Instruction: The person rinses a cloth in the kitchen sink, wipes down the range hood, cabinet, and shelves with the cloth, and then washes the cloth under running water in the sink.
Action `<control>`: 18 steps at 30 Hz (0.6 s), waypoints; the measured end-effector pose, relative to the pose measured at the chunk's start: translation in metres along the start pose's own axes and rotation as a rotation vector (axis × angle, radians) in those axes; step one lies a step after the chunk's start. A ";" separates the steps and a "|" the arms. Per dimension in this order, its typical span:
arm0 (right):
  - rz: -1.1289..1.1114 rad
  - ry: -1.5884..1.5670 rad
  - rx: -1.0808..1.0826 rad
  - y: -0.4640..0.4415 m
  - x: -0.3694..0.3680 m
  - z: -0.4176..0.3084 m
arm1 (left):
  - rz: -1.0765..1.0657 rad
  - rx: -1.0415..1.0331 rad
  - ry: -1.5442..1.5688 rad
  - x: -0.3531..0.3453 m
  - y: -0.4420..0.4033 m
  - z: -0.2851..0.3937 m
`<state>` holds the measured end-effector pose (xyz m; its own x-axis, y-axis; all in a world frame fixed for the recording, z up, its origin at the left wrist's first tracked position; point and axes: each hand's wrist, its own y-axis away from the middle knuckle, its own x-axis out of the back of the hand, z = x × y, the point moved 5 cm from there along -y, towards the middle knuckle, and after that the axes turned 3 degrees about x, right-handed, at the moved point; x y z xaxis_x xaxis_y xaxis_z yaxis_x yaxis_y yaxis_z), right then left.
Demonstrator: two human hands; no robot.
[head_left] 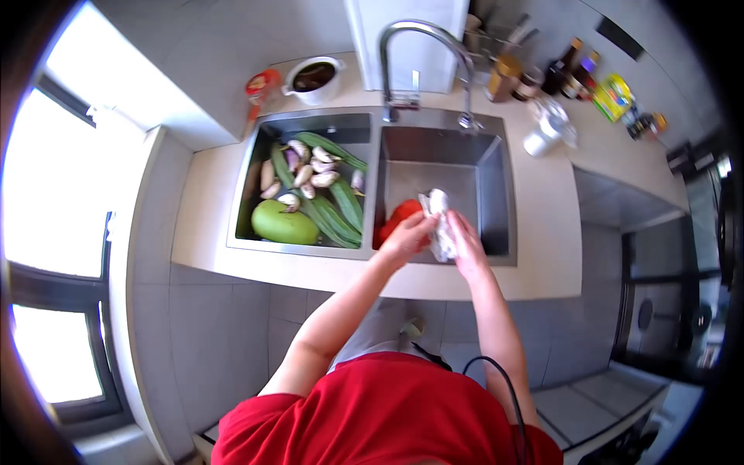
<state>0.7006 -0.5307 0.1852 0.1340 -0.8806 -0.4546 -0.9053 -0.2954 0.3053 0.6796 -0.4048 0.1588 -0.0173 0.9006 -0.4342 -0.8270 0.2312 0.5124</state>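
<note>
Over the right basin (pixel 490 182) of a steel double sink, both my hands meet at a crumpled white cloth (pixel 442 229); whether it is fabric or thin plastic I cannot tell. My left hand (pixel 411 236) pinches it from the left, fingers closed. On the other side my right hand (pixel 466 242) presses against it, its fingers together and partly hidden. A bright red thing (pixel 401 213) shows behind my left hand, low in the basin; its kind is unclear. Several ridged green gourds (pixel 349 203), white-purple garlic-like bulbs (pixel 302 175) and a large pale green gourd (pixel 284 223) lie in the left basin.
A curved steel faucet (pixel 422 27) rises behind the sink. Back left stand a white pot (pixel 314 81) and a red-topped item (pixel 263 84). Bottles (pixel 559 68), a yellow packet (pixel 613 97) and a white canister (pixel 545 136) stand on the right counter.
</note>
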 end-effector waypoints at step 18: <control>-0.081 0.630 0.550 -0.170 -0.024 -0.167 | 0.036 0.078 0.797 0.033 -0.118 0.019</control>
<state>0.9187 -0.5210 0.2841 0.2592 -0.9549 0.1446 -0.9286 -0.2876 -0.2343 0.7878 -0.3955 0.0981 -0.4641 0.3806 -0.7999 -0.7771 0.2585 0.5738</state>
